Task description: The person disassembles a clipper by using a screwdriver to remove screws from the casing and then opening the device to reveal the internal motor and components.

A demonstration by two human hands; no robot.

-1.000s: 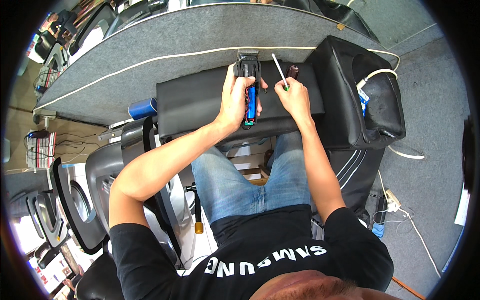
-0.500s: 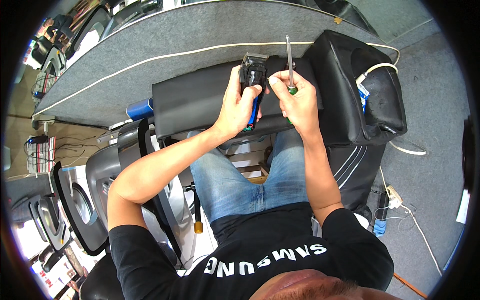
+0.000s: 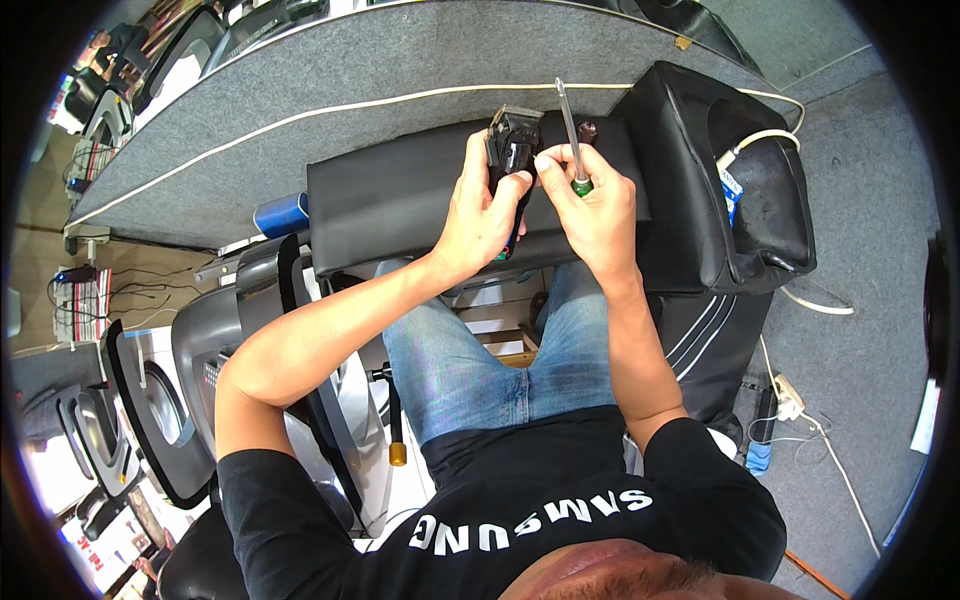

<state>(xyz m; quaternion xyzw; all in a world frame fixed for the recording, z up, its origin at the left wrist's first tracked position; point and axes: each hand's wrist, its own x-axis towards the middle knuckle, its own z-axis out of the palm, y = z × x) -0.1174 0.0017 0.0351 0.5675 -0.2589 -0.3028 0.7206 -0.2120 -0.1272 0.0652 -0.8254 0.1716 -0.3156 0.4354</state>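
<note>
My left hand is wrapped round a black hair clipper, its metal blade end pointing away from me. Blue and green show low on the clipper's body. In my right hand a screwdriver stands tilted, shaft up, its green handle mostly hidden in the palm. The right thumb and forefinger are pinched together close beside the clipper; whatever is between them is too small to make out. Both hands are above a black padded bench. A small dark object lies on the bench behind the screwdriver.
A black padded seat block rises at the right, with a white cable and a blue-white packet on it. A blue box sits at the bench's left end. A white cord runs along the grey ledge behind.
The screwdriver's shaft has tipped to the left. The clipper has turned slightly in my left hand, and its blade end is a little farther right. Both hands keep their holds.
</note>
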